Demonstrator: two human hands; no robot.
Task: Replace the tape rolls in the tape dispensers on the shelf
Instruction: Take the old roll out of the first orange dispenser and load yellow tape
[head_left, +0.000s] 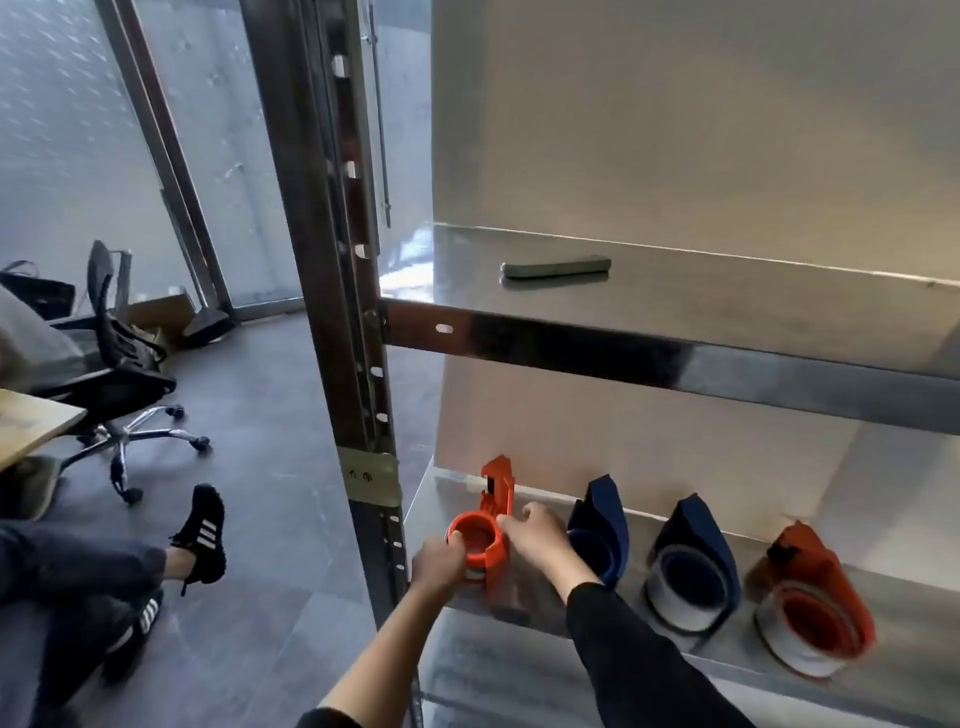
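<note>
- Four tape dispensers line the lower shelf (914, 623) of a metal rack, as my head camera looks down on them.
- My left hand (439, 564) curls its fingers round the round hub end of the orange dispenser (483, 540), which stands at the left end of the row, just beside the rack's upright post (332, 312).
- My right hand (535, 540) grips the same dispenser from the other side, thumb and fingers closed on its body; a black sleeve covers that forearm.
- A pale strip shows under the hub, but I cannot tell whether it is tape.
- Just right of the hands stands a blue dispenser (597, 525), its front partly hidden by my right wrist.
- Further along, a second blue dispenser (691, 566) carries a white tape roll (675, 597), and the far orange dispenser (810, 597) carries a whitish roll too.
- A dark flat bar (556, 267) lies alone on the upper shelf (727, 296).
- At left, on the grey floor, a black office chair (119, 374) stands near a seated person's legs, in black shoes with white stripes (205, 530).
</note>
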